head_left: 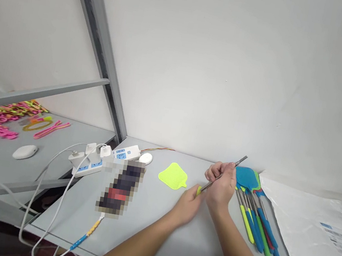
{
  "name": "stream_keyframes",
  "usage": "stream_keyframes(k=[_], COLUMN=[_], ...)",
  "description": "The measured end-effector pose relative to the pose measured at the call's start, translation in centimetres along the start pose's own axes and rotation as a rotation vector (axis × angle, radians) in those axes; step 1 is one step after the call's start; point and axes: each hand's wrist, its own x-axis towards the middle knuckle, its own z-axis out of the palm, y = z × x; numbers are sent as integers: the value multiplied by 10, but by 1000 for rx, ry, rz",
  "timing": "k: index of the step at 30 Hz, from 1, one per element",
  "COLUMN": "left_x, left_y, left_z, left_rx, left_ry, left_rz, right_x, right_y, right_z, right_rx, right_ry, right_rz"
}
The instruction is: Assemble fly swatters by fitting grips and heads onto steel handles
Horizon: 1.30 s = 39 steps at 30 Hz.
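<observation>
**Both hands on a metal rod above the grey worktop**

The person's left hand (189, 204) pinches the yellow-green grip end of a thin metal rod (222, 174), while the right hand (221, 184) is closed around the rod's middle, holding it slanted up and to the right above the worktop (150, 212). The bare metal tip pokes out past the right hand's fingers. Just left of the hands a neon-yellow mesh swatter head (173, 175) lies flat on the worktop, apart from the rod. To the right lies a bundle of finished swatters (256, 216) with blue and green handles, their heads stacked near the wall. Farther right is a sheet of clear plastic (311, 230). White power strips (103, 158) with plugged cables sit to the left.
</observation>
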Motion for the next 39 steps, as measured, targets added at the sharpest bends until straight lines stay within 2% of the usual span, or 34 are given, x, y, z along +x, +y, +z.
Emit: stream_keyframes(k=[4, 9, 16, 21, 27, 34, 39], left_x=[-1, -4, -5, -5, -4, -2, -3], left_y=[1, 2, 8, 10, 9, 15, 14], left_z=[1, 1, 1, 1, 1, 0, 0], left_rx=[23, 63, 91, 87, 57, 17, 57], left_ry=[-13, -31, -24, -30, -22, -14, -53], left_rz=[-4, 7, 2, -2, -24, -10, -1], right_x=[-2, -2, -10, -10, -5, -7, -4], right_y=[-1, -4, 0, -1, -1, -1, -15], right_z=[0, -1, 0, -2, -11, -35, -51], right_rx=[-62, -93, -154, -187, -230, -681, -771], right_ry=[-60, -171, -191, -228, -226, -543, -606], right_rz=[-53, -39, -115, -114, -10, 44, 169])
